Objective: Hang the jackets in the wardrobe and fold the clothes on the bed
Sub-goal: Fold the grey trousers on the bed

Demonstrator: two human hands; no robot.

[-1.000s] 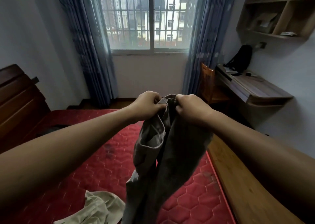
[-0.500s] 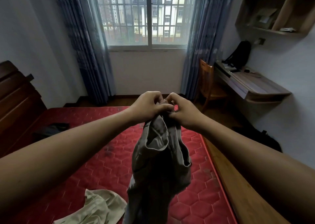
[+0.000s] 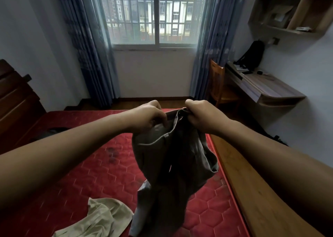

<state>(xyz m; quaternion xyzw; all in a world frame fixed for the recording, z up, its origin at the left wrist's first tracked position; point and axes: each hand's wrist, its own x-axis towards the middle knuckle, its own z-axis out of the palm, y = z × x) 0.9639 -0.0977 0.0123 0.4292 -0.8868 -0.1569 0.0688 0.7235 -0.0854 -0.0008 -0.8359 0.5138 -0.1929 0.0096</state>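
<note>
From my end, both arms reach out over the bed's red mattress (image 3: 81, 164). The left hand (image 3: 147, 117) and the right hand (image 3: 203, 117) each have their fingers (image 3: 159, 118) curled tight on the top edge of a pair of grey trousers (image 3: 167, 164). They pinch the waistband at either side (it gapes toward me, so I look down into it). The rest of the trousers hangs down in the air above the mattress. A beige garment (image 3: 100, 217) lies crumpled on the mattress, just left of the hanging legs. High on the right wall is a wooden shelf unit (image 3: 288, 31) with open compartments. One holds a brownish box-like thing (image 3: 278, 16), and the next holds a small flat pale item (image 3: 303, 28) I cannot identify. Below it, the worktop (image 3: 270, 87) carries a black backpack (image 3: 252, 56) leaning on the wall.
</note>
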